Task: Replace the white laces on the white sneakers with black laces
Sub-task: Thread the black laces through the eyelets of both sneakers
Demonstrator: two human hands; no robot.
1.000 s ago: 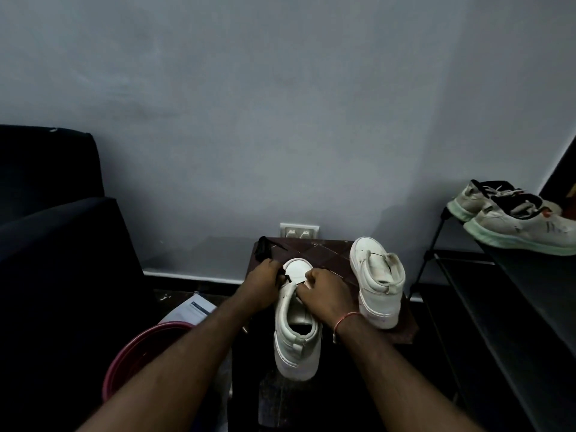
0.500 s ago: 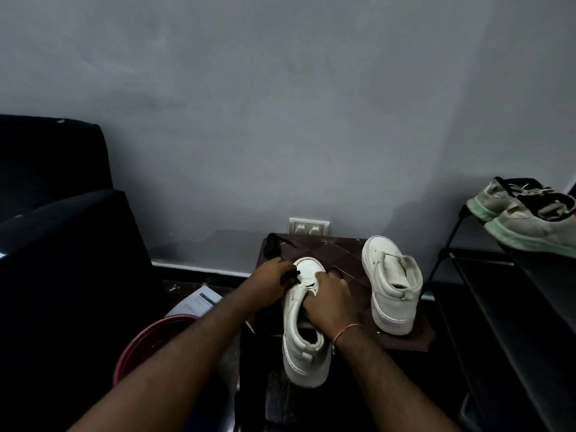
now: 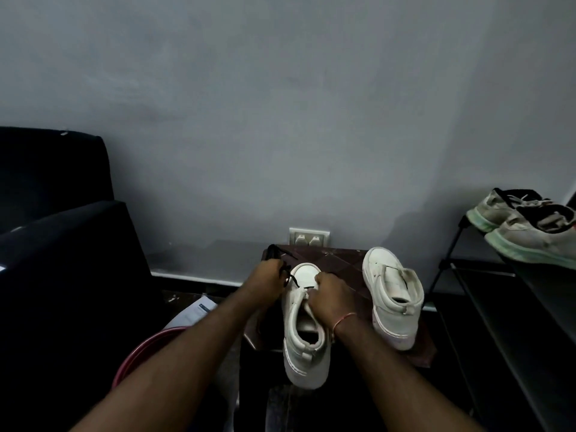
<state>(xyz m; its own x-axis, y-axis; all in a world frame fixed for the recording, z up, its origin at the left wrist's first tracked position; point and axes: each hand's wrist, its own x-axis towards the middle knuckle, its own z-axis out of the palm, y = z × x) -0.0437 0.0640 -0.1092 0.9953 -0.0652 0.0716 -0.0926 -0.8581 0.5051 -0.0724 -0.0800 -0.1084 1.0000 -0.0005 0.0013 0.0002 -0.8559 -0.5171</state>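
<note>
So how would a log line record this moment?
step: lacing near sneaker | left hand: grips black lace | right hand: grips near sneaker | second sneaker: on table, no lace seen

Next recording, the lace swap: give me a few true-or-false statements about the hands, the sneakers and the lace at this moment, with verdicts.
1. The left hand grips the black lace beside the toe of the near sneaker. True.
2. The right hand rests on the second sneaker. False: it holds the near sneaker at its eyelet area.
3. The second sneaker is already laced in black. False: no lace shows on it.
4. A green-soled pair sits on the rack to the right. True.
</note>
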